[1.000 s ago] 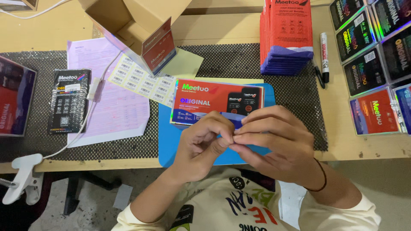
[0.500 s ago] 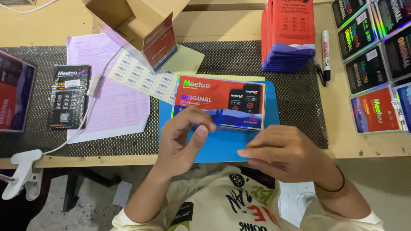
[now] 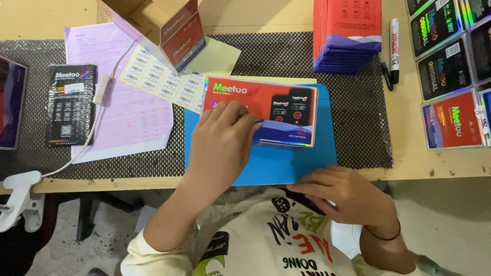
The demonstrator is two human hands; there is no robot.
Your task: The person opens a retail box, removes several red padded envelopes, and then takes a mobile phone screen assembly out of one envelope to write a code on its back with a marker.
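A flat red and blue product box lies on a blue mat in front of me. My left hand rests on the box's near left corner, fingertips pressing on its face. My right hand lies low at the table's near edge, fingers curled loosely, touching the mat's front edge; I see nothing in it.
An open cardboard carton stands at the back left over a sheet of barcode stickers and a pink paper. A black packet lies left. A stack of red boxes, two markers and rows of boxes fill the right.
Both hands were together at the mat's front edge. My left hand has since reached forward onto the box, and my right hand has dropped back toward my body.
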